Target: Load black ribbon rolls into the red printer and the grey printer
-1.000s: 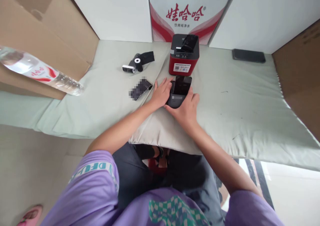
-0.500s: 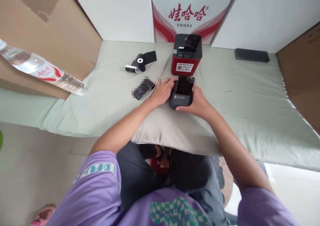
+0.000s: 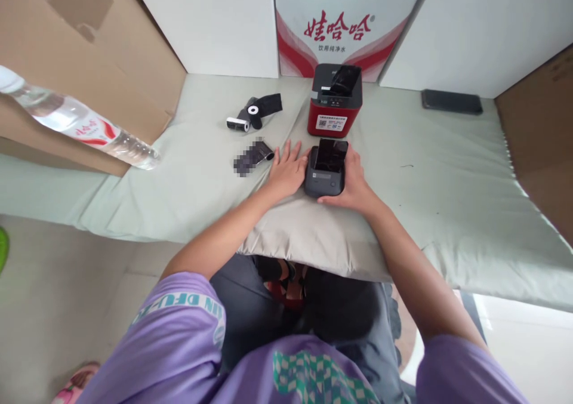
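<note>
A small dark grey printer (image 3: 323, 186) stands near the cloth's front edge, a glossy black strip (image 3: 331, 155) rising from its top slot. My right hand (image 3: 354, 184) wraps its right side, thumb along the front bottom edge. Flat on the cloth, my left hand (image 3: 289, 170) lies with fingers spread beside the printer's left side, its fingertips close to a black printed strip (image 3: 259, 155), partly pixelated. Right behind the small printer is a bigger red and black printer (image 3: 333, 114), with another black strip (image 3: 345, 80) on top.
Black paper rolls (image 3: 253, 113) lie at the back left. A water bottle (image 3: 85, 123) slants at the left by a cardboard box (image 3: 134, 64). A black phone (image 3: 452, 101) rests at the back right. A white and red carton (image 3: 344, 28) stands behind the printers.
My left hand has moved off the printer's top left edge and spread out flat on the cloth. My right hand keeps its hold on the printer. The view has shifted slightly.
</note>
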Tool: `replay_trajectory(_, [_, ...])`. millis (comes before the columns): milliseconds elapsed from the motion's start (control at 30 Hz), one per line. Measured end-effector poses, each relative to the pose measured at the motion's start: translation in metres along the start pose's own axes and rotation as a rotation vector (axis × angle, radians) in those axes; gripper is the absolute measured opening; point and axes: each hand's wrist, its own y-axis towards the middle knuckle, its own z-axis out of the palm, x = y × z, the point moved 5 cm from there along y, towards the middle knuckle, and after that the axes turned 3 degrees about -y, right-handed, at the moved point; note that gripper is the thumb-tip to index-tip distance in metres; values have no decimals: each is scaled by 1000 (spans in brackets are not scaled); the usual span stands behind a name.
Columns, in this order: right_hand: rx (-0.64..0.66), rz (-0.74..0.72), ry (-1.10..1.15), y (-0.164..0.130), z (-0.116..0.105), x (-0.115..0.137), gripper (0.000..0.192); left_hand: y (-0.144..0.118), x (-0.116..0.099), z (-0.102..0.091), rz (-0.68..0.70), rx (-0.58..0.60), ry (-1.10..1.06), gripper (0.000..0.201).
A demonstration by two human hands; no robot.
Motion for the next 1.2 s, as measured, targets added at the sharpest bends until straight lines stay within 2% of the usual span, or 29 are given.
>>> replay_trajectory(133, [-34,-14,-4,-2,0,-1,170,-5,-1,-1,-23,-17,30,64])
replay_trajectory(300, [-33,-41,-21,-3,-1,3,159,-5,-1,-1,-24,-21,10,63])
replay_trajectory(433, [5,11,-20,0,1,1,168,-5,-3,-2,-37,-32,17,63])
replay_trajectory(733, [13,-59,-46,-1,5,-7,168,-11,-12,-7,-59,47,156,65])
replay_trajectory(1200, [-61,-87,-31,4,5,-11,176,-10,-10,-6,-37,16,126,64])
